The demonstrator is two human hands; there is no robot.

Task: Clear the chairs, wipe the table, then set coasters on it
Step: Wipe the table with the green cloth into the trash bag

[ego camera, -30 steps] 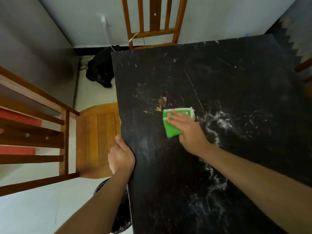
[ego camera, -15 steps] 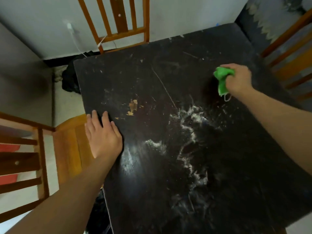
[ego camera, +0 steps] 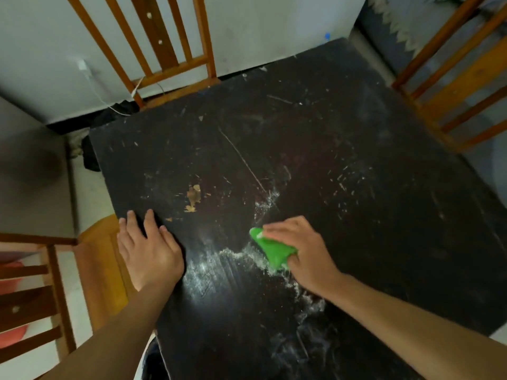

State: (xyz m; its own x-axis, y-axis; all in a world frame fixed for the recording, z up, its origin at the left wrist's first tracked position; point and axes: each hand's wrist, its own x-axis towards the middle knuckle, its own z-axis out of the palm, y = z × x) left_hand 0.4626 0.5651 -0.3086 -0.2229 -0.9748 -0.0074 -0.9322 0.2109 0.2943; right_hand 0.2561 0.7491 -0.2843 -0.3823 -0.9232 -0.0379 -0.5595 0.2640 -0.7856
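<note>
- Small room with pale walls and a light floor; white cable (ego camera: 90,83) down the far wall, dark bundle (ego camera: 90,157) on the floor past the far-left corner.
- Black bench (ego camera: 343,149) across most of the view: hard, glossy, scratched, with a chipped patch (ego camera: 193,197) left of centre.
- Wooden seating close on three sides: far chair (ego camera: 164,50), right chair (ego camera: 452,86), left chair (ego camera: 93,270).
- Left hand (ego camera: 149,250) flat near the left edge, fingers straight and spread, holding nothing; probably bracing.
- Right hand (ego camera: 304,250) near the front centre, fingers curled over the cloth (ego camera: 271,249), pressing it down.
- Green, bunched, lying on the bench under that hand; looks light, soft and limp, best gripped wadded between fingers and thumb.
- White powder (ego camera: 238,255) streaked beside and nearer than it; likely to smear on so slick a top.
</note>
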